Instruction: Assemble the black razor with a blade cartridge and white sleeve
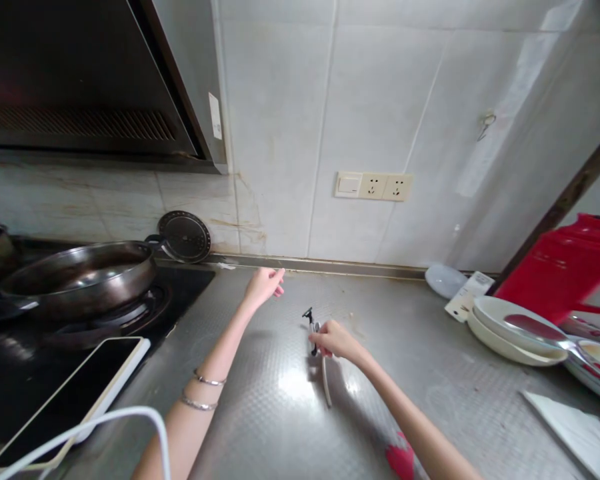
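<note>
My right hand (336, 340) pinches a small black-and-silver tool with a T-shaped head (311, 323), held upright over the metal counter (260, 400). It resembles a razor, but it is too small to be sure. Below that hand a thin pale strip or tube (327, 387) slants down; whether it joins the tool is unclear. Further back and to the left, my left hand (264, 287) hovers near the wall with loosely bent fingers and nothing visible in them. Two silver bangles (203, 392) circle the left forearm.
On the left, a steel pan (80, 277) sits on the black hob (15, 373), beside a phone (70, 400) and a white cable (125, 412). Plates (515, 327), a red jug (565, 267) and a white sheet (575, 427) are at right. Wall sockets (384, 187) are ahead.
</note>
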`<state>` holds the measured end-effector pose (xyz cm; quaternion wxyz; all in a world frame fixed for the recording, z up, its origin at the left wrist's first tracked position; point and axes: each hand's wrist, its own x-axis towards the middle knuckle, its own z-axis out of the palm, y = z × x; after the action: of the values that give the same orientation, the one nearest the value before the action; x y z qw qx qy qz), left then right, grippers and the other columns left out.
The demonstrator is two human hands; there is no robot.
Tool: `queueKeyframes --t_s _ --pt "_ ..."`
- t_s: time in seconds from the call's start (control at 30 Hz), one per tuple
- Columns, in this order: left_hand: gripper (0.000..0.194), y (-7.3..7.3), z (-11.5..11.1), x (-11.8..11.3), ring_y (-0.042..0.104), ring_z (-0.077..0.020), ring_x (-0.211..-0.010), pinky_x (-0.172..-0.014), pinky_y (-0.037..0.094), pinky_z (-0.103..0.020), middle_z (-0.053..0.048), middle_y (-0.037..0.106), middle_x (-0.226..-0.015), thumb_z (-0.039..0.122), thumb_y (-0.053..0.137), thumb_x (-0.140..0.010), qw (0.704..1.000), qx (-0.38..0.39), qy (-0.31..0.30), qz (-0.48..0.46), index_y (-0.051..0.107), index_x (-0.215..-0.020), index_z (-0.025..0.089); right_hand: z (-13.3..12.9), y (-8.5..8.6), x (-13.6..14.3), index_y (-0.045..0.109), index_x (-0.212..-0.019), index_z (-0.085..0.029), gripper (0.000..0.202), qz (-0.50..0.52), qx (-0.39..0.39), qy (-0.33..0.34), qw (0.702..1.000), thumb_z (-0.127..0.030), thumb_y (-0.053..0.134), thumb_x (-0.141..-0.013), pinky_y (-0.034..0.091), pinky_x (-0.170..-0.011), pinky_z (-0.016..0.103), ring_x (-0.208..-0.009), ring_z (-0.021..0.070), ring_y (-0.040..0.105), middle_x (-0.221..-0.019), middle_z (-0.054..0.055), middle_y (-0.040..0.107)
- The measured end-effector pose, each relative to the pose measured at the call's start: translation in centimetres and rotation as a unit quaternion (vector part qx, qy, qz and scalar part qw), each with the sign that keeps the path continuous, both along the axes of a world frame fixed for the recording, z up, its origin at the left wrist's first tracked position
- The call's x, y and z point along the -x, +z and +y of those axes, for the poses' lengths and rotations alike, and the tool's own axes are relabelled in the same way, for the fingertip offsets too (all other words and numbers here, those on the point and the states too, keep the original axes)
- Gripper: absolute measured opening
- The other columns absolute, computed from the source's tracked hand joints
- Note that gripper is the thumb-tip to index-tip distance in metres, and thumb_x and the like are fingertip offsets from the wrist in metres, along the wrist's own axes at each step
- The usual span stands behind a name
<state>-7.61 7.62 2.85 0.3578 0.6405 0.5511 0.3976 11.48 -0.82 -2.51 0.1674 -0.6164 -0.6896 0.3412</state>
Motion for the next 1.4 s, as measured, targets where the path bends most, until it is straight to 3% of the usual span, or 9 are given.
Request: queueKeyframes --t_s 0.17,0.37,0.6,0.8,0.93,1.03,1.17,1.3,1.4 --pt "0.034 0.1 -0.3 -0.1 0.057 -0.0115 -0.041 -0.042 0.04 -0.018 -0.005 0.062 -0.048 0.041 0.047 -0.08 1.0 -0.003 -0.007 -0.009 0.055 -0.061 0.013 -1.0 -1.6 0.7 0.051 -0.039 -0.016 0.03 -0.05 -0.021 -0.009 0.998 -0.021 0.046 -0.069 0.037 -0.047 0.019 -0.04 0.0093 0.049 -0.038 0.001 0.05" --pt "0.033 -0.2 -0.2 -0.3 0.056 -0.0106 -0.039 -0.041 0.039 -0.018 -0.004 0.061 -0.047 0.039 0.049 -0.079 1.0 -0.004 -0.014 -0.014 0.055 -0.06 0.013 -1.3 -1.8 1.1 0.055 -0.044 -0.014 0.025 -0.097 -0.027 -0.001 0.995 -0.019 0.049 -0.068 0.036 -0.048 0.02 -0.047 0.0118 0.053 -0.046 0.004 0.055" --pt "0.032 -0.4 -0.1 -0.2 0.056 -0.0104 -0.04 -0.039 0.038 -0.017 -0.004 0.061 -0.047 0.036 0.049 -0.079 0.999 -0.012 -0.026 -0.019 0.055 -0.058 0.012 -1.0 -2.0 0.9 0.053 -0.044 -0.015 0.03 -0.11 -0.048 0.005 0.993 -0.026 0.052 -0.071 0.029 -0.045 0.02 -0.042 0.0091 0.046 -0.041 0.001 0.049" --pt "0.031 -0.9 0.6 0.5 0.051 -0.0088 -0.036 -0.038 0.036 -0.018 -0.004 0.06 -0.048 0.035 0.05 -0.077 0.999 -0.039 -0.029 0.017 0.057 -0.058 0.012 0.6 -1.5 -4.1 0.053 -0.05 -0.016 0.038 -0.131 -0.193 -0.112 0.966 -0.035 0.042 -0.081 0.023 -0.046 0.021 -0.048 0.0097 0.043 -0.048 0.001 0.051" --pt "0.029 -1.3 1.0 1.0 0.05 -0.0091 -0.037 -0.042 0.036 -0.019 -0.003 0.061 -0.051 0.036 0.049 -0.076 0.993 -0.081 -0.029 0.082 0.06 -0.059 0.014 1.3 -2.8 -8.7 0.053 -0.054 -0.016 0.039 -0.139 -0.222 -0.173 0.95 -0.035 0.037 -0.083 0.024 -0.047 0.021 -0.052 0.0113 0.045 -0.052 0.003 0.053" --pt "0.026 -2.1 1.3 1.2 0.054 -0.0115 -0.046 -0.048 0.038 -0.021 -0.004 0.064 -0.055 0.034 0.05 -0.074 0.984 -0.112 -0.012 0.139 0.062 -0.06 0.015 1.4 -4.3 -10.9 0.053 -0.056 -0.017 0.039 -0.159 -0.224 -0.188 0.943 -0.037 0.035 -0.084 0.024 -0.048 0.021 -0.053 0.0118 0.046 -0.055 0.003 0.055" --pt "0.014 -4.4 3.0 2.3 0.062 -0.0179 -0.068 -0.06 0.041 -0.024 -0.008 0.068 -0.074 0.026 0.056 -0.071 0.959 -0.129 0.071 0.242 0.065 -0.069 0.016 1.5 -5.8 -12.1 0.056 -0.06 -0.017 0.037 -0.196 -0.2 -0.196 0.94 -0.036 0.035 -0.084 0.023 -0.049 0.022 -0.056 0.0128 0.049 -0.06 0.005 0.059" --pt "0.02 -6.9 5.5 4.8 0.062 -0.0188 -0.078 -0.068 0.042 -0.025 -0.012 0.068 -0.088 0.028 0.057 -0.074 0.948 -0.084 0.111 0.288 0.065 -0.085 0.013 1.7 -6.5 -12.5 0.058 -0.063 -0.018 0.037 -0.213 -0.196 -0.208 0.934 -0.036 0.034 -0.084 0.024 -0.049 0.023 -0.062 0.0152 0.054 -0.066 0.007 0.062" --pt "0.025 -7.9 6.7 6.3 0.06 -0.0197 -0.084 -0.072 0.042 -0.026 -0.013 0.067 -0.093 0.031 0.058 -0.076 0.94 -0.084 0.112 0.312 0.065 -0.091 0.012 1.8 -6.7 -12.6 0.058 -0.063 -0.018 0.037 -0.217 -0.188 -0.206 0.935 -0.037 0.034 -0.084 0.024 -0.049 0.023 -0.064 0.0164 0.056 -0.068 0.008 0.063"
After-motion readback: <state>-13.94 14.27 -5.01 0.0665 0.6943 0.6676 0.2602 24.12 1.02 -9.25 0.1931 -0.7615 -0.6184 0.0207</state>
